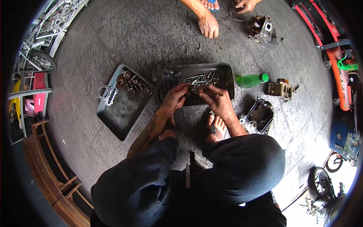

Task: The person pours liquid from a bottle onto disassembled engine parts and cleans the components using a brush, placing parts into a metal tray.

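Observation:
Over the near side of a black tray (223, 75), my left hand (174, 99) is closed, its fingertips pinching a small dark metal part (191, 87). Opposite it, my right hand (220, 103) is closed around a thin brown-handled tool (216, 94), whose tip meets the small part; its exact kind is unclear. Beneath and beyond the hands, several bolts (198, 78) lie loose in the tray. A second shallow tray (123, 113) to the left holds springs (134, 85) and gears, with a silver ringed bracket (107, 94) resting across its left rim.
To the right are a green bottle (251, 80) lying down, an engine cylinder (280, 89) and an open engine cover (261, 115). Across from me, another person's hand (208, 26) touches the floor near an engine casing (260, 28). A wooden bench (49, 166) stands at left.

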`<state>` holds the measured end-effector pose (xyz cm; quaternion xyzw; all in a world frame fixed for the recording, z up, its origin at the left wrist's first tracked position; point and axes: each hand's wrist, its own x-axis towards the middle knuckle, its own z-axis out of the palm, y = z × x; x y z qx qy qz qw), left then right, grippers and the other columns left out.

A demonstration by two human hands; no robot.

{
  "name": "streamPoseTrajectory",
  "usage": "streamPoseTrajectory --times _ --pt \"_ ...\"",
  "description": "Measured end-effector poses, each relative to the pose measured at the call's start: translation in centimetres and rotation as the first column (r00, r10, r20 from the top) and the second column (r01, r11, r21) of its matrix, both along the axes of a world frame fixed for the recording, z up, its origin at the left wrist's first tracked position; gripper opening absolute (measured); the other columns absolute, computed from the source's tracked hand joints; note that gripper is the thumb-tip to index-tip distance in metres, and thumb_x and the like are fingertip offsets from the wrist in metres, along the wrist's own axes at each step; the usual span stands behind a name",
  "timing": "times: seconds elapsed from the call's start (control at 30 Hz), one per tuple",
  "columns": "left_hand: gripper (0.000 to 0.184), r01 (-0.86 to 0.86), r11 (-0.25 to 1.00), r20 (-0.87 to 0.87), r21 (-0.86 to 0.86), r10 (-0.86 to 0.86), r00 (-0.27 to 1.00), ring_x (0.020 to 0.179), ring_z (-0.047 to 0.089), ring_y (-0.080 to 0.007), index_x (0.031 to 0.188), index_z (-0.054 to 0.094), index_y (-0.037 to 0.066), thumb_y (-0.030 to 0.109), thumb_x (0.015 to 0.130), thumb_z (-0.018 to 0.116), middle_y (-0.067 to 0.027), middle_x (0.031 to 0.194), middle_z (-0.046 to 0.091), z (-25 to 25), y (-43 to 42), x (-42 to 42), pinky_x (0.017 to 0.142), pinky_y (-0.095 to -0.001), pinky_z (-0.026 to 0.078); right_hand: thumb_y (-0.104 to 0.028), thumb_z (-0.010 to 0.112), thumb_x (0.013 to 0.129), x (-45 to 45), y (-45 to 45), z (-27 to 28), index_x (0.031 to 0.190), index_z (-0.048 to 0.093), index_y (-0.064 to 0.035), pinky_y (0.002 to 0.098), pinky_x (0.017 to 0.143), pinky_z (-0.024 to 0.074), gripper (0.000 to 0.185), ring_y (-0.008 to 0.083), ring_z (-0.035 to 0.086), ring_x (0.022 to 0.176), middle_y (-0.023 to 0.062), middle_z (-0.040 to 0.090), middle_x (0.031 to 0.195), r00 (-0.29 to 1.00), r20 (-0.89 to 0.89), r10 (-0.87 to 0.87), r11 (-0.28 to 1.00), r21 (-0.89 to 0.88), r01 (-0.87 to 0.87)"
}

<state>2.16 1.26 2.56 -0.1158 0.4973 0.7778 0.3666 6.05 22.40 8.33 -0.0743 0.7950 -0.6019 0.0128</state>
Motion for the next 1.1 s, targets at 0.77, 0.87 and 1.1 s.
streamPoseTrajectory --times 0.77,0.87,1.1 --pt "0.027 -0.006 0.982 -0.223 -0.19 -0.037 0.974 0.047 0.038 -0.0003 0.117 0.055 0.005 0.007 0.091 0.059 -0.0002 0.085 0.055 0.1 -0.5 -0.1 0.039 -0.0189 0.029 -0.013 0.065 0.089 -0.6 0.6 1.0 0.099 0.066 -0.0016 0.0307 0.072 0.0536 0.015 0.0222 0.071 0.081 0.0109 0.071 0.089 0.994 0.109 -0.027 1.0 0.012 0.026" --pt "0.026 0.031 0.977 -0.31 -0.211 -0.097 0.946 0.048 0.038 0.0001 0.116 0.055 0.005 0.007 0.09 0.06 0.0006 0.085 0.055 -0.4 -0.5 -0.2 0.039 -0.0186 0.029 -0.014 0.065 0.089 -1.0 0.4 0.9 0.098 0.066 -0.0022 0.0305 0.072 0.0534 0.015 0.0219 0.071 0.08 0.0107 0.071 0.089 0.999 0.044 -0.03 0.99 0.136 0.024" --pt "0.025 0.045 0.981 -0.265 -0.188 -0.095 0.96 0.047 0.038 -0.0001 0.114 0.055 0.005 0.004 0.09 0.059 0.0005 0.085 0.053 -1.3 -0.9 0.0 0.039 -0.0187 0.028 -0.013 0.066 0.088 -0.5 0.4 0.9 0.098 0.065 -0.0005 0.0311 0.072 0.0533 0.017 0.0244 0.07 0.083 0.0127 0.07 0.09 0.996 0.085 -0.033 0.998 0.048 0.029"
